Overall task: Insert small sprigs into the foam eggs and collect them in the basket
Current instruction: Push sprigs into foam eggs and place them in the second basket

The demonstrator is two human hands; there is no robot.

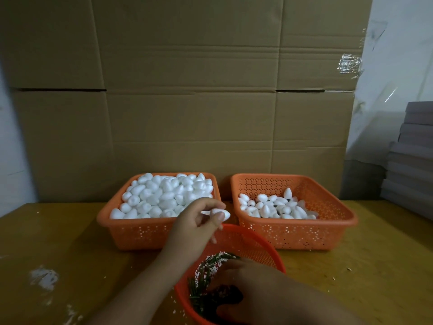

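My left hand pinches one white foam egg between thumb and fingers, held in the air between the two orange baskets. The left basket is heaped with plain foam eggs. The right basket holds a smaller layer of eggs, some showing dark dots. My right hand reaches down into a round orange bowl of green sprigs and white crumbs; its fingertips are buried among the sprigs, so what they hold is hidden.
A yellow-brown table carries everything, with white scuffs at its left front. A wall of cardboard boxes stands right behind the baskets. Grey stacked boards sit at the right edge.
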